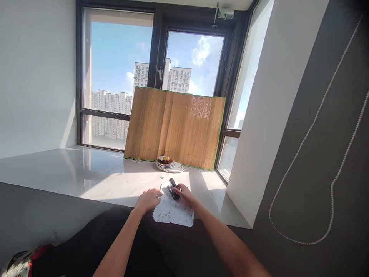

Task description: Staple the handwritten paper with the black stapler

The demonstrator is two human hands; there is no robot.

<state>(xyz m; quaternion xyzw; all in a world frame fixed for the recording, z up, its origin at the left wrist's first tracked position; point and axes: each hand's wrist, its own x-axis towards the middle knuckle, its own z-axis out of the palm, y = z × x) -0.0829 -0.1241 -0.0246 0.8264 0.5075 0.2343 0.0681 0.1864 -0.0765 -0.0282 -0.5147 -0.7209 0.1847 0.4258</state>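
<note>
Holds a stapler in the grip of the right hand, at twelve o'clock on the paper. Has the left hand by the paper's ten o'clock edge; cannot tell that grip's width.

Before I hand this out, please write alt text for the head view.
A person's right hand holds a black stapler over marked paper, the left hand at its edge. Behind, stacked plates and a leaning slatted mat share the windowsill.
</note>
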